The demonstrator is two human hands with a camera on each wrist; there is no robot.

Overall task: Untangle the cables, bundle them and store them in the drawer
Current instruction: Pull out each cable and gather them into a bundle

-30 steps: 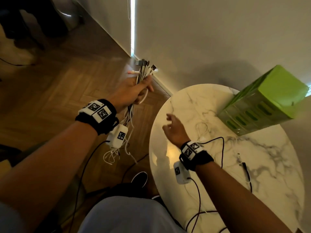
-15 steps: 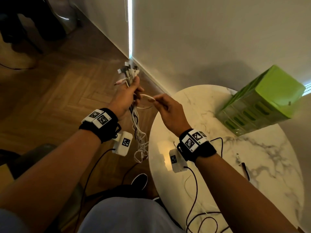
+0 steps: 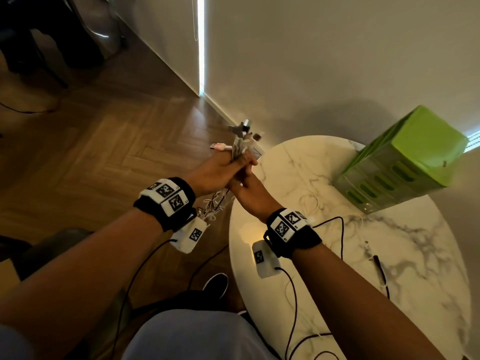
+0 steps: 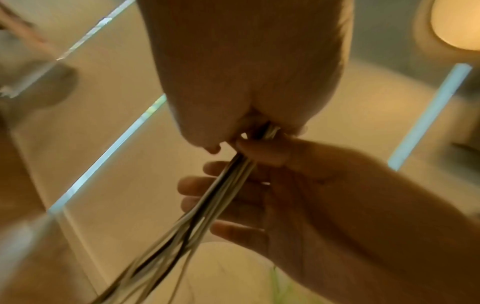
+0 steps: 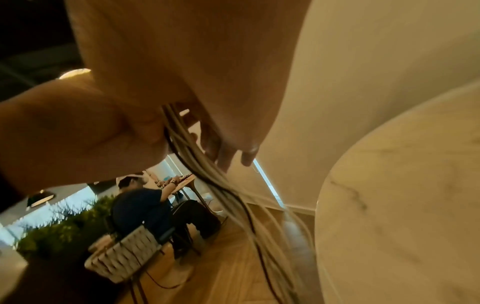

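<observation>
We hold our left hand (image 3: 215, 170) raised just off the left edge of the round marble table (image 3: 405, 258), its fingers curled tight round a bundle of cables (image 3: 240, 144). The plug ends stick up above the fist, one pinkish plug pointing left, while the loose lengths hang below the wrist towards the wooden floor (image 3: 104, 141). Just to the right, our right hand (image 3: 246, 183) presses against the left one; from the left wrist view its thumb sits across the strands right under the left fist and its fingers (image 4: 197, 185) lie spread and nearly straight behind them, so it cradles the bundle rather than clenching it. Both wrists wear black bands with white tags. Further right, on the table itself, a thin white cable (image 3: 310, 203) lies loose near the middle and a dark cable (image 3: 380, 268) lies towards the right edge, both well apart from the held bundle. At the far right edge of the table stands a green drawer box (image 3: 415, 165) against the wall, its drawers looking pushed in; we cannot tell what is in them. In the right wrist view another person sits on a chair in the background.
</observation>
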